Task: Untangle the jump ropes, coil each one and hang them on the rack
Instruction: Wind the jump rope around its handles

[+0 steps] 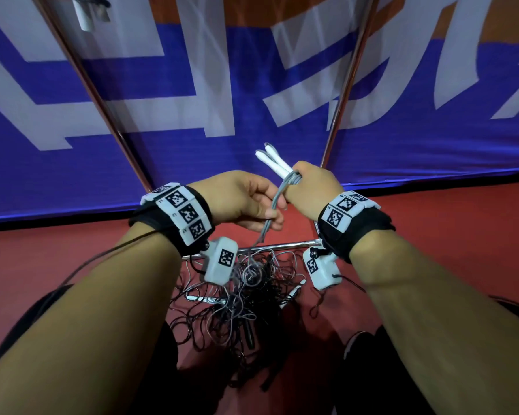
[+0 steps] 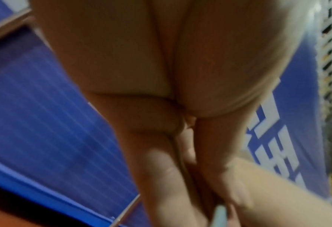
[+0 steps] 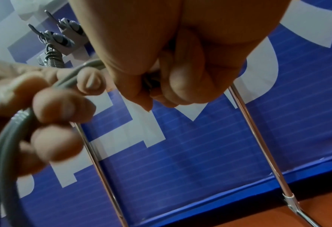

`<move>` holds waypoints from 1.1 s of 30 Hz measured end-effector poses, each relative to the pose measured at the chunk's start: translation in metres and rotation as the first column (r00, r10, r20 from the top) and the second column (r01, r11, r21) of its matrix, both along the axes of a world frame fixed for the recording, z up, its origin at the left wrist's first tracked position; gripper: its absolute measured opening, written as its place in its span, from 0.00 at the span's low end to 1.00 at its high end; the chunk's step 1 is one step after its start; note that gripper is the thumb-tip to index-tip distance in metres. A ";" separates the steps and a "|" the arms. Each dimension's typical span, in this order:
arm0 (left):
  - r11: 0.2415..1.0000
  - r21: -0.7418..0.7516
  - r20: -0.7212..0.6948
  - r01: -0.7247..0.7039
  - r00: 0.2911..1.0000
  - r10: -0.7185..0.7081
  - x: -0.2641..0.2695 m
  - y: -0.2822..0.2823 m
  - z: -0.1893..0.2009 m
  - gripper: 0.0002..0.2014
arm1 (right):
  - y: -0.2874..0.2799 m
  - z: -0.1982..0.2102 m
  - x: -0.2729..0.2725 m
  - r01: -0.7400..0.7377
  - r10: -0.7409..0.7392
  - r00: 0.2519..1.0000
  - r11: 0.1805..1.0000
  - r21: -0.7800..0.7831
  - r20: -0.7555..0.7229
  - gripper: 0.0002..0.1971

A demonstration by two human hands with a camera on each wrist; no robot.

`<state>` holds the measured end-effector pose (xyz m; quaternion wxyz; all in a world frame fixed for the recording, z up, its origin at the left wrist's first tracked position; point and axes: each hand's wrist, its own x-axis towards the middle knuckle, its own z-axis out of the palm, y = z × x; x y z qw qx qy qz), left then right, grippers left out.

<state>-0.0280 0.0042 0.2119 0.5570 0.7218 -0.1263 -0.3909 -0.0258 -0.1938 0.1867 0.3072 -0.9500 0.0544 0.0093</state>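
Observation:
My right hand (image 1: 307, 187) grips the two white handles (image 1: 271, 160) of a grey jump rope, with turns of its cord (image 1: 294, 178) wound just below them. The grey cord (image 1: 274, 205) runs down to my left hand (image 1: 265, 215), which pinches it between thumb and fingers. From there it drops into a tangle of dark and grey ropes (image 1: 240, 298) on the red floor. The right wrist view shows the left fingers (image 3: 62, 107) curled round the cord (image 3: 4, 153) and my right hand (image 3: 172, 83) closed in a fist. The left wrist view is blurred; my left hand (image 2: 182, 172) fills it.
The chrome rack's two uprights (image 1: 99, 91) (image 1: 349, 76) rise in front of a blue and white banner (image 1: 222, 100); its base bar (image 1: 282, 245) lies under my hands. Coiled ropes (image 3: 58, 40) hang from the rack's top left. My shoe (image 1: 357, 342) stands right of the tangle.

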 end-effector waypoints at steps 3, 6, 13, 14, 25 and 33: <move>0.989 0.145 0.121 -0.036 0.993 0.018 0.001 -0.001 0.000 0.09 | 0.003 -0.003 0.000 -0.012 0.012 1.000 1.000 -0.005 0.007 0.09; 0.929 0.331 0.376 -0.166 0.926 0.032 0.003 -0.005 -0.002 0.06 | 0.005 -0.003 0.001 0.004 -0.004 1.000 1.000 0.015 0.024 0.08; 0.846 0.405 0.508 -0.346 0.855 0.106 0.003 -0.011 -0.002 0.12 | 0.005 0.000 0.000 0.052 -0.048 0.997 0.996 0.075 -0.053 0.09; 0.880 0.349 0.438 -0.322 0.886 0.150 0.002 -0.011 -0.001 0.12 | 0.005 0.000 -0.001 0.061 -0.057 0.996 0.995 0.075 -0.062 0.09; 0.990 -0.076 0.261 -0.118 0.956 0.134 0.008 -0.004 -0.003 0.15 | 0.002 0.008 -0.001 0.149 -0.111 0.981 0.956 0.255 -0.158 0.06; 0.981 0.187 0.278 -0.040 0.960 -0.014 0.010 0.006 -0.014 0.13 | 0.009 0.014 -0.012 0.064 0.163 0.945 0.762 0.645 -0.285 0.08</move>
